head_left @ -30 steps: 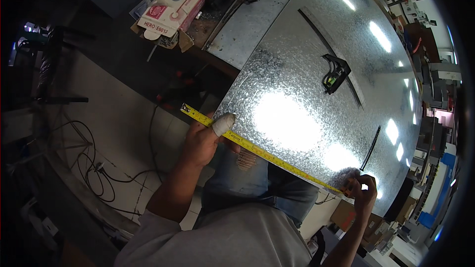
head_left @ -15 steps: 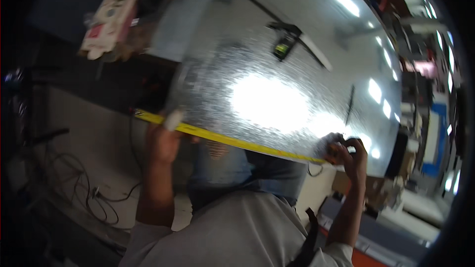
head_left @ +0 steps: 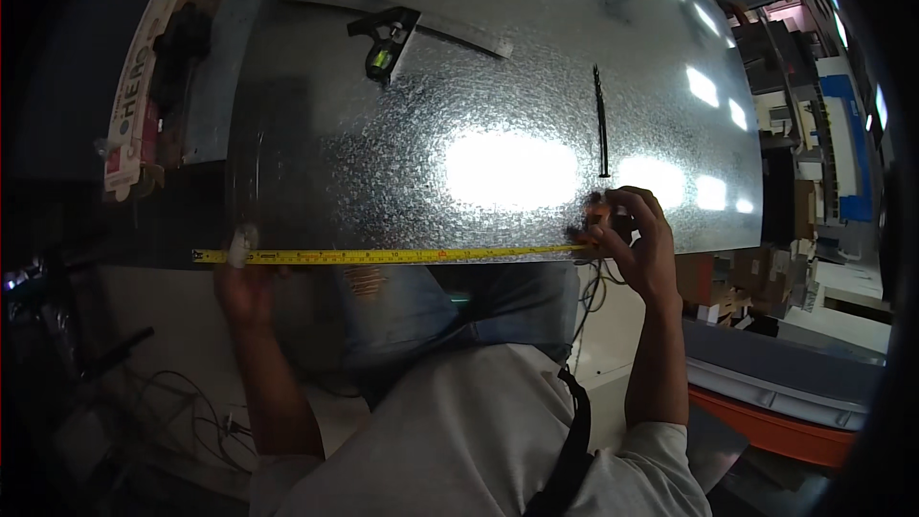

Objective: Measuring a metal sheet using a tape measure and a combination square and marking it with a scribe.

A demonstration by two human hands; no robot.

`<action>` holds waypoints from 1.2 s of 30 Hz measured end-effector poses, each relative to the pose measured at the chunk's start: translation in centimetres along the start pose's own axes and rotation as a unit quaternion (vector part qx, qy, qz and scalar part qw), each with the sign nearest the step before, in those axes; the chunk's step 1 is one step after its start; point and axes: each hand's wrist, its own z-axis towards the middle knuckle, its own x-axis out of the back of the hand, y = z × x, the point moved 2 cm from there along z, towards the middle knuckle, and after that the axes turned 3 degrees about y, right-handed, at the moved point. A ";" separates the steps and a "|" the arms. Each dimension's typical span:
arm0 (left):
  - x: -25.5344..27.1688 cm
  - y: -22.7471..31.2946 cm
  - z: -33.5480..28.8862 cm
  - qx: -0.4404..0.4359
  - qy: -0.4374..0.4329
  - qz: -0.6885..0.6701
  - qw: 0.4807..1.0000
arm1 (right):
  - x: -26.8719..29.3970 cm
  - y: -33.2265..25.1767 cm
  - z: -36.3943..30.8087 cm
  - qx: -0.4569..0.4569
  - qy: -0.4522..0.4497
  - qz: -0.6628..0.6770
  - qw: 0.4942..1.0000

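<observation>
1. The tape (head_left: pixel 394 256), yellow and drawn out, lies along the near edge of the sheet (head_left: pixel 364 158), with its hooked end poking out past the sheet's left corner.
2. The left hand (head_left: pixel 247 292) is at the sheet's near left corner; its grip is pinching the tape, the white-wrapped thumb on top and the rest of the hand below the edge.
3. The right hand (head_left: pixel 646 244) is over the sheet's near edge, toward its right end; its grip is curled around the tape's case (head_left: pixel 599 215), orange and black, partly hidden by the fingers.
4. The square (head_left: pixel 388 46), with a black head and a green vial, lies on the far left part of the sheet, well apart from both hands.
5. A dark rod (head_left: pixel 602 124) lies on the right part of the sheet, its near end just beyond the case.
6. Left of the sheet, a pale box (head_left: pixel 134 101) sits on the desk (head_left: pixel 212 101).
7. Cables (head_left: pixel 591 302) hang below the sheet's near edge.
</observation>
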 end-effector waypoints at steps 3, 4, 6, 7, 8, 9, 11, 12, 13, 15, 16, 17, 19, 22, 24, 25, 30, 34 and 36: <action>0.1 0.2 -0.1 -0.016 0.022 0.000 1.000 | -0.2 0.6 -0.5 0.002 0.008 0.002 1.000; 0.2 0.1 0.0 -0.008 0.025 -0.007 1.000 | -0.2 0.7 -0.6 0.013 0.016 -0.020 1.000; 0.3 0.0 0.2 -0.006 0.029 -0.007 1.000 | -0.3 1.1 -0.8 0.004 0.014 0.016 1.000; 0.3 0.0 0.2 -0.019 0.023 0.011 0.999 | -0.3 1.1 -0.9 0.031 0.026 -0.003 0.999; 0.3 0.1 0.3 -0.032 0.025 0.038 0.998 | -0.3 1.1 -0.9 0.058 0.038 -0.021 0.997; 0.3 0.2 0.3 -0.039 0.019 0.035 0.998 | -0.3 1.2 -1.0 0.042 0.035 0.021 0.998; 0.1 0.2 0.4 -0.005 -0.001 -0.006 1.000 | -0.3 1.3 -1.0 0.055 0.042 0.018 0.997; 0.0 0.3 0.3 -0.009 -0.002 -0.002 1.000 | -0.4 1.3 -1.1 0.065 0.049 0.006 0.997; -0.1 0.4 0.2 -0.009 0.009 0.015 1.000 | -0.4 1.3 -1.1 0.066 0.051 0.009 0.996; -0.3 0.6 0.1 -0.010 0.021 0.033 0.999 | -0.5 1.4 -1.2 0.049 0.045 0.024 0.998; -0.5 0.6 0.1 -0.008 0.001 0.013 1.000 | -0.5 1.4 -1.2 0.053 0.047 0.015 0.997; -0.7 0.6 0.1 -0.008 -0.031 -0.016 0.999 | -0.4 1.4 -1.3 0.056 0.050 0.009 0.997; -0.8 0.6 0.1 -0.015 -0.017 0.000 1.000 | -0.4 1.3 -1.5 0.058 0.054 0.004 0.997; -0.6 0.6 0.2 -0.014 -0.004 0.003 1.000 | -0.4 1.3 -1.6 0.048 0.048 0.022 0.997; -0.5 0.5 0.2 -0.007 0.007 -0.003 1.000 | -0.4 1.3 -1.6 0.046 0.048 0.040 0.997; -0.4 0.4 0.3 -0.010 0.036 0.002 0.999 | -0.4 1.4 -1.6 0.045 0.050 0.028 0.997; -0.6 0.4 0.4 -0.011 0.051 -0.003 0.999 | -0.5 1.5 -1.4 0.094 0.072 0.013 0.993; -1.0 0.4 0.2 -0.020 0.040 0.010 0.999 | -0.6 1.8 -1.4 0.077 0.058 0.014 0.995; -1.1 0.4 0.1 -0.021 0.043 0.013 0.999 | -0.6 1.8 -1.4 0.057 0.051 0.009 0.997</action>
